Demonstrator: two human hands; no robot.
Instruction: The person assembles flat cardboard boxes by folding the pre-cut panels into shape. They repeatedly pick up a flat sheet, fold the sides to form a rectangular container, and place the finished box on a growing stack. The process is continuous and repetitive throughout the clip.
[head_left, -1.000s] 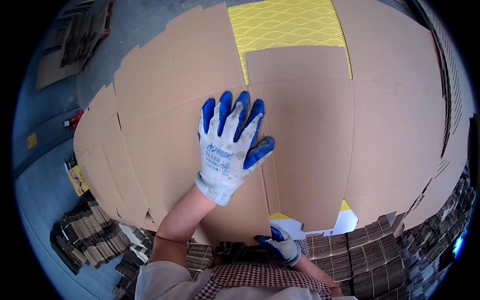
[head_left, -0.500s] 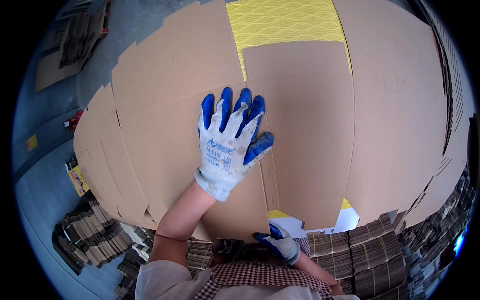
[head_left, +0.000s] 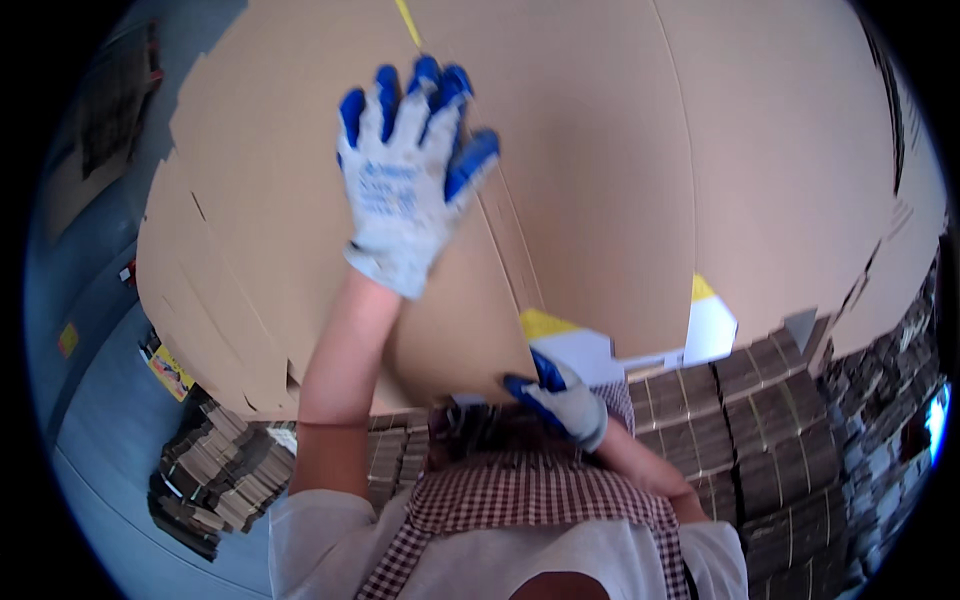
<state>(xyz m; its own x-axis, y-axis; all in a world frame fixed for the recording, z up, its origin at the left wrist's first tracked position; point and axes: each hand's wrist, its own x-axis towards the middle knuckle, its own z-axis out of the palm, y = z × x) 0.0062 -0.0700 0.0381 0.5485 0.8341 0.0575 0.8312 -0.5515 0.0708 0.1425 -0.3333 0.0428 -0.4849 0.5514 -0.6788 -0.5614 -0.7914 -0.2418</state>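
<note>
A large brown cardboard sheet (head_left: pixel 290 170) with creases and folded panels spreads out in front of me. My left hand (head_left: pixel 400 180), in a white glove with blue coated fingers, lies flat on it with the fingers spread, left of a long seam. At the near edge, my right hand (head_left: pixel 570 400), gloved alike, pinches the sheet's corner between thumb and fingers; the fingertips are partly hidden. Just beyond that hand, yellow and white printed flaps (head_left: pixel 590 350) stick out from under a brown panel. A thin yellow strip (head_left: pixel 408 22) shows beyond my left fingertips.
Tied stacks of flat cardboard (head_left: pixel 775 420) stand below the sheet at the right, with more bundles (head_left: pixel 215 465) at the lower left. A leaning pile of cardboard (head_left: pixel 115 110) stands on the grey floor (head_left: pixel 95 430) at the far left.
The view has shifted, so the sheet and both hands sit higher in the picture. The far yellow patterned area is now mostly out of view. Both hands keep about the same places on the sheet.
</note>
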